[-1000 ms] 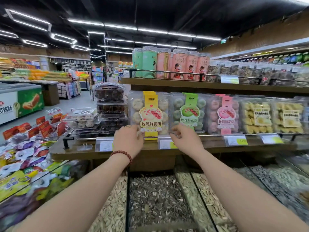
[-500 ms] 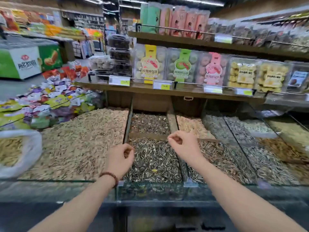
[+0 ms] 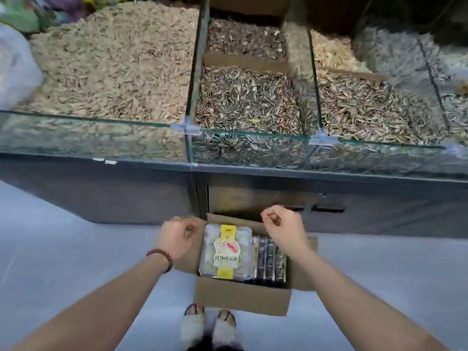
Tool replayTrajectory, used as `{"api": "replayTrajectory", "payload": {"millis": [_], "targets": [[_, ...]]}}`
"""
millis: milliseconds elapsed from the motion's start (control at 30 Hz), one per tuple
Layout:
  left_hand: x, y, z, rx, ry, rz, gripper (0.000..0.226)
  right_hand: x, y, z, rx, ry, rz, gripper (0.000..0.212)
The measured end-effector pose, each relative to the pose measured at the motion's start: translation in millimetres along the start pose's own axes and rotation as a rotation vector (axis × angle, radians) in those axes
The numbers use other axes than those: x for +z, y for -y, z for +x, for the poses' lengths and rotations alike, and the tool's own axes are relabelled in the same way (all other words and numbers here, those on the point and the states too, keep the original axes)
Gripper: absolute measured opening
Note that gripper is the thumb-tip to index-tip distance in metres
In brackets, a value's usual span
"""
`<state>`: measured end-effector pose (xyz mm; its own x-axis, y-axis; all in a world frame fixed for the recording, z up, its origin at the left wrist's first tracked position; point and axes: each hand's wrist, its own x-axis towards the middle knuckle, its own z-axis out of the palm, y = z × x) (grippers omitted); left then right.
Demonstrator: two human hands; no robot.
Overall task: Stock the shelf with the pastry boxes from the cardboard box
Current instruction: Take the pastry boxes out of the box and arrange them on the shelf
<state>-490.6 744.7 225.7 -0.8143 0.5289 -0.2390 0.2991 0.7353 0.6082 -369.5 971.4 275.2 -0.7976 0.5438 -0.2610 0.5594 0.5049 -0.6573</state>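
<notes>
So the top half of the view, from 9 round to 3 o'clock, is one long surface [image 3: 101, 196] carrying glass-walled bins. The biggest bin [image 3: 114, 64], at 10 o'clock, is heaped with pale seeds. The middle bin [image 3: 248, 100] at 12 o'clock has dark striped seeds and is split by a cardboard divider [image 3: 245, 60]. More striped seeds fill the right bin [image 3: 367, 105] at 2 o'clock. A white plastic bag [image 3: 15, 67] pokes in at 9 o'clock, too blurry to say more. Below all that it's plain grey floor [image 3: 76, 262].

The cardboard box [image 3: 240, 297] sits on the floor at 6 o'clock, flaps open, just in front of the dark base of the surface. On its left side a clear pastry box [image 3: 226, 252] lies flat, with its yellow label strip facing up. At that one's 3 o'clock a row of pastry boxes [image 3: 269, 259] stands on edge, right beside it.

Both hands hover over the cardboard box and hold nothing. The left hand [image 3: 177, 236] is above the left flap, at the flat pastry box's 9 o'clock, fingers curled in with the thumb against the forefinger. The right hand [image 3: 285, 229] is above the far end of the on-edge row, at about 1 o'clock from the flat one, curled the same way.

Two feet in pale slippers [image 3: 207, 325] stand at the near side of the cardboard box, dead on 6 o'clock. There's a dark red bead bracelet [image 3: 162, 257] on the left wrist.
</notes>
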Motion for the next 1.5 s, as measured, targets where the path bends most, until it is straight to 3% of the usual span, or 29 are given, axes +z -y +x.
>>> {"api": "replayTrajectory", "payload": {"millis": [167,433,633,800,967,1033,1100,1167,1300,1500], "targets": [[60.1,45.7,17.4,-0.126,0.128,0.080,0.038,60.0,-65.1,8.6,0.161,0.041,-0.113,0.016],[171.5,130.4,50.5,-0.233,0.244,0.176,0.017,164.7,-174.4,45.6,0.346,0.209,-0.177,0.020],[227.1,174.9,74.7,-0.337,0.347,0.222,0.030,211.5,-206.6,67.6,0.389,0.321,-0.230,0.029],[253.8,185.3,86.0,-0.375,0.363,0.146,0.026,239.8,-215.4,73.3,0.520,0.388,-0.038,0.063],[271.2,188.4,87.6,-0.378,0.359,0.056,0.022,258.4,-228.4,76.2,0.644,0.292,0.171,0.068],[275.1,185.1,88.4,-0.403,0.326,0.060,0.018,259.4,-228.0,76.7,0.768,0.265,0.347,0.061],[277.7,183.6,89.4,-0.438,0.297,0.041,0.014,257.5,-223.9,76.2,0.838,0.247,0.509,0.039],[276.5,182.0,87.6,-0.469,0.271,0.009,0.013,259.6,-226.4,75.1,0.873,0.189,0.570,0.033],[261.1,173.2,72.9,-0.441,0.161,-0.063,0.008,258.8,-229.0,62.9,0.759,0.081,0.491,0.015],[203.7,156.8,39.9,-0.266,-0.046,-0.203,0.013,222.5,-203.4,40.3,0.466,-0.067,0.252,0.015]]}}
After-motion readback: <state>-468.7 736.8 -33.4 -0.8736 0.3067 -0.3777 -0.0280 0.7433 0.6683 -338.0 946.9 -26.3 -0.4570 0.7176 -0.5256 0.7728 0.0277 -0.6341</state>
